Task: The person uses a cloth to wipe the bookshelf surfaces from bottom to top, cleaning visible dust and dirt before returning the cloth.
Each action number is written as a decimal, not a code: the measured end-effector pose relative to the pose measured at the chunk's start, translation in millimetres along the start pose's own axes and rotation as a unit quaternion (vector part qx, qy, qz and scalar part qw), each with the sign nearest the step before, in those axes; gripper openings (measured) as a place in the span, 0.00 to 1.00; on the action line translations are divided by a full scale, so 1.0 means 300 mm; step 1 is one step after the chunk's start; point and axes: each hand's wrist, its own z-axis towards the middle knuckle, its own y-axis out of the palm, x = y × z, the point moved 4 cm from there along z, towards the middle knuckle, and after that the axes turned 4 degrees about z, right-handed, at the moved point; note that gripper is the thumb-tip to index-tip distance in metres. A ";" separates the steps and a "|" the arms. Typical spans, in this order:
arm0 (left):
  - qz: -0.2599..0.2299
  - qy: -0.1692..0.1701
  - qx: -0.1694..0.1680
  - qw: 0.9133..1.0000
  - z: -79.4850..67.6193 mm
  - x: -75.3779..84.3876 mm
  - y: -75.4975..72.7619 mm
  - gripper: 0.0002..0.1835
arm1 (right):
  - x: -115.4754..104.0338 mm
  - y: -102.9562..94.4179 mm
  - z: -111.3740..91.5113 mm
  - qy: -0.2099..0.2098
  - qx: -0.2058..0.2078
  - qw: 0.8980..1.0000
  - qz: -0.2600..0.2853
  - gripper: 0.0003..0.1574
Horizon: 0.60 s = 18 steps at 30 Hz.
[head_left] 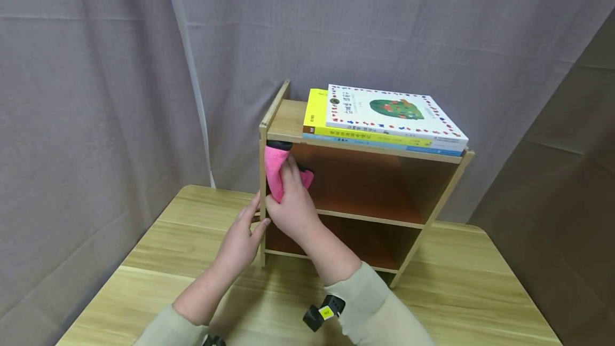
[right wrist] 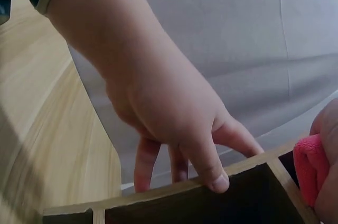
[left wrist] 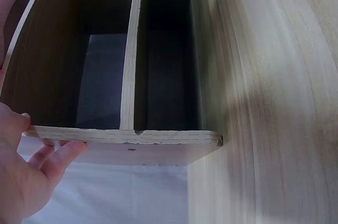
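A small wooden bookshelf (head_left: 370,218) stands on the table with its compartments facing me. My right hand (head_left: 294,204) holds a pink cloth (head_left: 275,168) with black edging at the upper left corner of the top compartment, just under the top board. Part of the cloth is hidden behind the fingers. Lower down, my left hand (head_left: 242,240) grips the shelf's left side panel (left wrist: 158,136). Its thumb lies over the front edge, while the other fingers are on the outer face, as the right wrist view shows.
Several books lie stacked on the shelf's top board, a white picture book (head_left: 394,111) uppermost over a yellow book (head_left: 314,113) and a blue one. Grey curtains (head_left: 230,41) hang behind and beside the wooden table (head_left: 158,255).
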 end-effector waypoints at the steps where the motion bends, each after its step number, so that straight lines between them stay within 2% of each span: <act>1: 0.000 -0.001 -0.002 1.000 0.000 0.001 0.001 0.33 | 0.001 -0.004 0.001 -0.003 -0.001 1.000 -0.009 0.55; 9: 0.004 -0.011 -0.005 1.000 -0.004 0.011 -0.002 0.33 | 0.016 -0.040 0.001 -0.019 -0.023 0.997 -0.068 0.49; 18: 0.013 -0.014 -0.006 1.000 -0.006 0.012 -0.001 0.33 | 0.029 -0.073 -0.026 -0.071 -0.048 0.982 -0.166 0.47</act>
